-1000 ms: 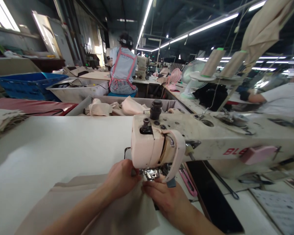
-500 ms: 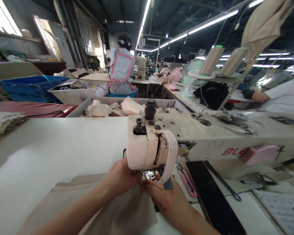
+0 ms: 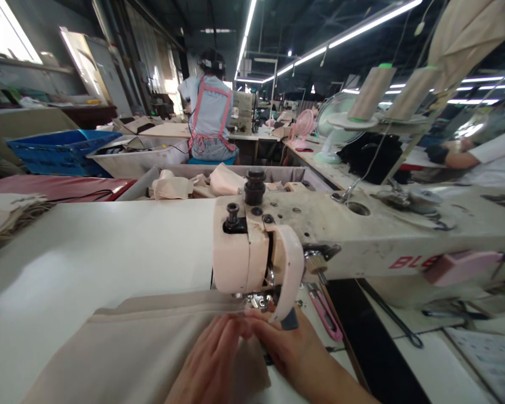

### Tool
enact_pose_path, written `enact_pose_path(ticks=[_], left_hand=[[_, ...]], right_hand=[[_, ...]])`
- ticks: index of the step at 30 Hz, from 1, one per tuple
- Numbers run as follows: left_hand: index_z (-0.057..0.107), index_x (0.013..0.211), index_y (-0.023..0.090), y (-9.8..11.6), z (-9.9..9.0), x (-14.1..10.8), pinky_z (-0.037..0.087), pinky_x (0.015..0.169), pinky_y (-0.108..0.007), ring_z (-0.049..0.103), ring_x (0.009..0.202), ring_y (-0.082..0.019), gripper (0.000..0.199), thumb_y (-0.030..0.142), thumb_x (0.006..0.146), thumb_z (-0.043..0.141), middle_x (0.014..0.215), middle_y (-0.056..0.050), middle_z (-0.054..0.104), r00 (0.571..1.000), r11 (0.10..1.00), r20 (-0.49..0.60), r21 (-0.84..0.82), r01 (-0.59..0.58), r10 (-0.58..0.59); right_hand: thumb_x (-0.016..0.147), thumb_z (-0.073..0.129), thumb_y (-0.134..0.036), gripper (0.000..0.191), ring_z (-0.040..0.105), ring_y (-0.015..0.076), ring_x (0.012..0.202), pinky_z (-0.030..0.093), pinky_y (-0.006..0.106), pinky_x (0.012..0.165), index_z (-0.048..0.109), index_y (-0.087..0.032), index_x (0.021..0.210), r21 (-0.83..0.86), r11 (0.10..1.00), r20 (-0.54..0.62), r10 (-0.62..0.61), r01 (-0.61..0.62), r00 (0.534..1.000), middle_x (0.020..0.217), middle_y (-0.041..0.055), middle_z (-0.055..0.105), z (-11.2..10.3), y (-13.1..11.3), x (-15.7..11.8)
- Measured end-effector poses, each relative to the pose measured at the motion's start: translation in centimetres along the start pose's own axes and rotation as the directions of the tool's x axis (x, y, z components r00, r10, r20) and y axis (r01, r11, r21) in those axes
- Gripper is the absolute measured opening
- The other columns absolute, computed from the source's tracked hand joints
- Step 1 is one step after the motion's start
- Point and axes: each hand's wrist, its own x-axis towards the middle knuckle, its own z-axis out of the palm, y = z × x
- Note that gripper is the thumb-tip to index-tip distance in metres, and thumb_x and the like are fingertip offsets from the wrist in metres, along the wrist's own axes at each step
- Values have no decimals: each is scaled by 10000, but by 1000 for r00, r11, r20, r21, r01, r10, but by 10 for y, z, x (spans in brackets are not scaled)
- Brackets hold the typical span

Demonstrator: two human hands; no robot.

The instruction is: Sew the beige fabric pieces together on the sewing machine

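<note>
A piece of beige fabric [image 3: 122, 348] lies under the head of a sewing machine [image 3: 239, 258], with a seamed fold along its far edge. On its right part, in front of the metal presser foot [image 3: 258, 301], my left hand [image 3: 212, 356] has its fingers bent together on the cloth; it is slightly blurred. My right hand [image 3: 292, 339] pinches the fabric's edge right beside the foot, partly behind the pale curved guard [image 3: 292, 269]. The fingertips of both hands nearly meet. The needle is hidden.
Pink-handled thread snips [image 3: 326, 314] lie right of the machine head. Thread cones [image 3: 371, 92] stand behind the arm. Beyond the table edge is a bin of beige pieces [image 3: 225, 180]. A blue crate [image 3: 63, 151] and a seated person [image 3: 210, 112] are farther back.
My left hand has drawn back from beside the machine head toward me, onto the fabric near my right hand. The seamed edge now shows. My right hand has barely moved.
</note>
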Motion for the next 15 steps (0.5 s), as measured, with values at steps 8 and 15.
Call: enact_pose_path(ticks=[8, 15], left_hand=[[484, 842, 197, 0, -4, -10, 470, 724, -306, 548, 805, -198, 305, 175, 660, 728, 875, -23, 575, 986, 970, 138, -209, 126, -99], [551, 781, 179, 10, -15, -3, 406, 755, -287, 537, 816, -189, 211, 132, 656, 714, 830, -1, 583, 932, 898, 272, -304, 320, -240]], right_hand=[[862, 529, -60, 270, 689, 229, 938, 561, 360, 819, 673, -209, 1035, 193, 937, 29, 291, -291, 956, 1022, 85, 727, -5, -13, -11], [749, 799, -392, 558, 712, 166, 797, 542, 257, 720, 580, -178, 1215, 823, -103, 501, 597, -559, 627, 991, 86, 735, 6, -47, -43]])
